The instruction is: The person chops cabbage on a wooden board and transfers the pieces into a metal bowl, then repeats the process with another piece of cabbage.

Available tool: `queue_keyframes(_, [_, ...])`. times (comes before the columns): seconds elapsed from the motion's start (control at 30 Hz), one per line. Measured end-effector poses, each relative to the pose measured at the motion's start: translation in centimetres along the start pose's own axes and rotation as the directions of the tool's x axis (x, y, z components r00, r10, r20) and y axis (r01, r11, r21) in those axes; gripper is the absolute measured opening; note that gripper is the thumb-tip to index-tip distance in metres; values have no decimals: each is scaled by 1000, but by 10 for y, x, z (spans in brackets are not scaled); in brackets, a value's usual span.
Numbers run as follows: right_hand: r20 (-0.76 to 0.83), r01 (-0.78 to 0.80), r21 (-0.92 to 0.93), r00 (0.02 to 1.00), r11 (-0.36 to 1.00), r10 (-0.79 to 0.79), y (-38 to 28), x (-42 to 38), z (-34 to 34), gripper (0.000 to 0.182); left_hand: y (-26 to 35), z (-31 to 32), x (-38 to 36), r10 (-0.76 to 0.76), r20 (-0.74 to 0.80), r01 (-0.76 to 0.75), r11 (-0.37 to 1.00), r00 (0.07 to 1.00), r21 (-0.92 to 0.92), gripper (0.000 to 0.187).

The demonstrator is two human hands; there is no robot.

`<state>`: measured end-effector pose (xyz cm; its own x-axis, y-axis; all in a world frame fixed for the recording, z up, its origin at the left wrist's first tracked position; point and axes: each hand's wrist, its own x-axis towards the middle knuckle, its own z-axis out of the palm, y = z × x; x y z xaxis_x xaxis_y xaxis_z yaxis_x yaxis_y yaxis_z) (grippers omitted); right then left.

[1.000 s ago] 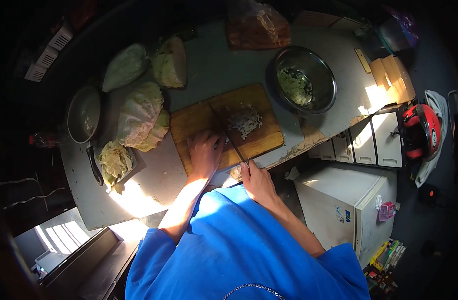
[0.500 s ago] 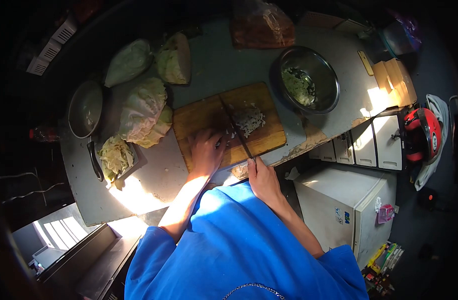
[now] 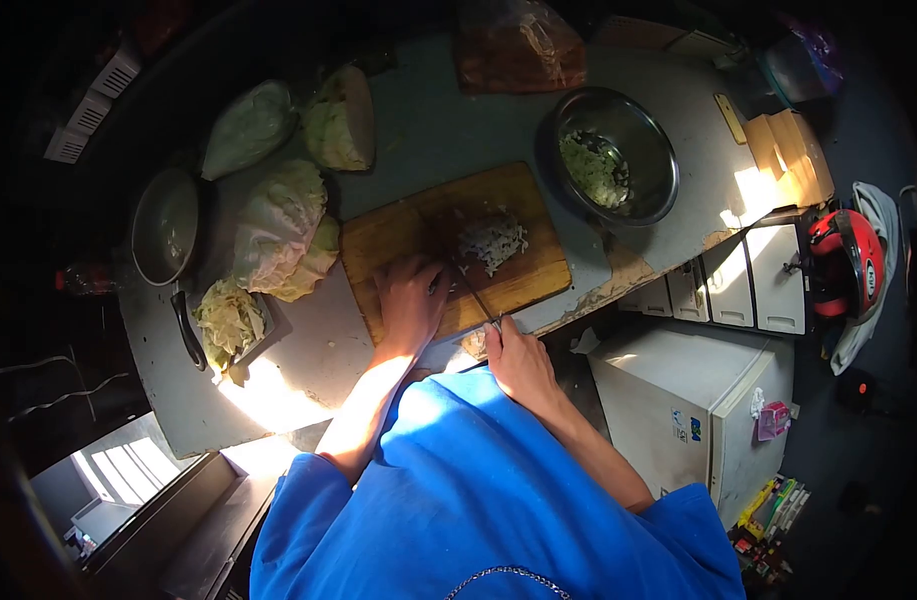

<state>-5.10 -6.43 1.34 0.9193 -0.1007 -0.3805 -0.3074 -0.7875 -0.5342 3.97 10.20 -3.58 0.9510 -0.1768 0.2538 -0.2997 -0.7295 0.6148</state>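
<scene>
Knife [image 3: 479,300] now farther left, in right grip [image 3: 519,358]

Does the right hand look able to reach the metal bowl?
Probably yes: only a corner of the cutting board and some tabletop lie between the right hand and the metal bowl, though the held knife may need setting down first.

Knife [image 3: 482,300]'s slanted across the wooden board [image 3: 531,278], blade kinda hard to make out. Pale chopped bits [image 3: 494,243] sit in a loose pile right beside it.
</scene>
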Motion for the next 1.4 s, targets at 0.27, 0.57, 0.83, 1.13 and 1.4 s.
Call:
queue_keyframes(0.27, [-61,33,163,998,986,-23,9,-1,-6,39,1,1,1,-1,1,1,1000,1000,7,14])
queue_keyframes(0.57, [-37,-25,58,999,998,27,8,4,-3,39,2,4,11,36,1,-36,999,999,-10,17])
queue_keyframes(0.83, [-80,17,184,997,983,-2,14,-2,-3,35,5,4,14,70,-57,-71,997,996,-17,22])
queue_keyframes(1.13, [-40,-48,80,998,996,51,10,-1,-9,37,-1,14,17,70,-7,-70,996,998,-49,18])
queue_keyframes(1.4, [-95,-30,114,995,993,41,21,-2,-3,39,6,8,17,54,-3,-54,998,999,-10,15])
